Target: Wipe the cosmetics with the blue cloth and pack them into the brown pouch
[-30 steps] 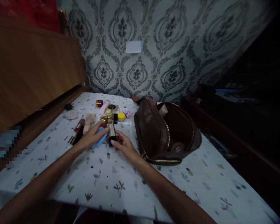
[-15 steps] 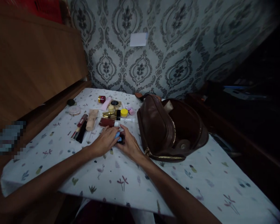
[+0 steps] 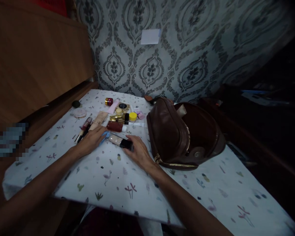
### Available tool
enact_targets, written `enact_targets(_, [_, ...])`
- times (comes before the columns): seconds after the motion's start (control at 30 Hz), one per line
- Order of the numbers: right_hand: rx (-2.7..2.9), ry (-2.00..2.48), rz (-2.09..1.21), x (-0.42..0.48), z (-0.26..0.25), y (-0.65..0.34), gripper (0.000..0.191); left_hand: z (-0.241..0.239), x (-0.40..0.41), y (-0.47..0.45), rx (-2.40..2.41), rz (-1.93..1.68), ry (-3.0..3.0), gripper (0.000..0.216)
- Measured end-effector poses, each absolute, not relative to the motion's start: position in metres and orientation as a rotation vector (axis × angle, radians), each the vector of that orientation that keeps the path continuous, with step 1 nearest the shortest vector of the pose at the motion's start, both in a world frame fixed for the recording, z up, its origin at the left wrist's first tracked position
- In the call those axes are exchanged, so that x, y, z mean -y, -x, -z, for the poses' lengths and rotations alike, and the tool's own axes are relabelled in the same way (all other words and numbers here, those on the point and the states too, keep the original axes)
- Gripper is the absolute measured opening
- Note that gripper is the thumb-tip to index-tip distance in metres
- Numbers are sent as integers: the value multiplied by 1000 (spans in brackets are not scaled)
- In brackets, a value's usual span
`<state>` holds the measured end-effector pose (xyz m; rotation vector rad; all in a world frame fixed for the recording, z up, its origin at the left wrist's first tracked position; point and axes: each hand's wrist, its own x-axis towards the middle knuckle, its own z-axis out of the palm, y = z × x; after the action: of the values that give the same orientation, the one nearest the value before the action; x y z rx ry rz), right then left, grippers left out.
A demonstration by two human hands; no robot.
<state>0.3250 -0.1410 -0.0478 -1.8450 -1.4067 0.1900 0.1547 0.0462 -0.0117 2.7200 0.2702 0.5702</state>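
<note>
In the head view a small clear bottle [image 3: 115, 139] of pale makeup with a black cap lies tilted over the patterned cloth. My right hand [image 3: 139, 152] grips it by the black cap. Closed around a piece of blue cloth or wipe [image 3: 105, 137], my left hand [image 3: 94, 139] is at the bottle's other end; whether the cloth touches the glass I cannot tell. Just beyond the bottle lies a dark red bottle [image 3: 115, 126] with a white cap. A beige tube [image 3: 99, 118] lies behind my left hand, which partly covers some slim black makeup items [image 3: 85, 132].
A brown leather bag [image 3: 167, 131] stands unzipped to my right. Several cosmetics lie farther back, among them a yellow-lidded jar [image 3: 132, 116], a pink tube [image 3: 113, 106] and a round compact [image 3: 80, 113]. A wooden cabinet [image 3: 41, 59] borders the left side.
My left hand has moved left with the blue cloth, uncovering the clear bottle. My right hand stays near the same place, on the black cap.
</note>
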Motion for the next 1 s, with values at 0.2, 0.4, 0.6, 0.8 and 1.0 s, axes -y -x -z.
enact_targets(0.2, [1480,1887,-158,144,42,-325,26,6,-43,-154,-437,-790,-2647,31])
enact_targets(0.4, [1519,1755,-145,147,39,-322,28,1,-8,-177,-242,-761,-2597,30])
enact_targets(0.6, [1534,1707,-146,144,43,-321,29,5,-6,-185,-102,-558,-2699,23])
enact_targets(0.8, [1534,1708,-214,144,42,-321,31,-1,-19,-173,-124,-491,-2632,26])
enact_targets(1.0, [1480,1664,-257,145,37,-322,28,-7,-36,-163,-214,-420,-2550,29])
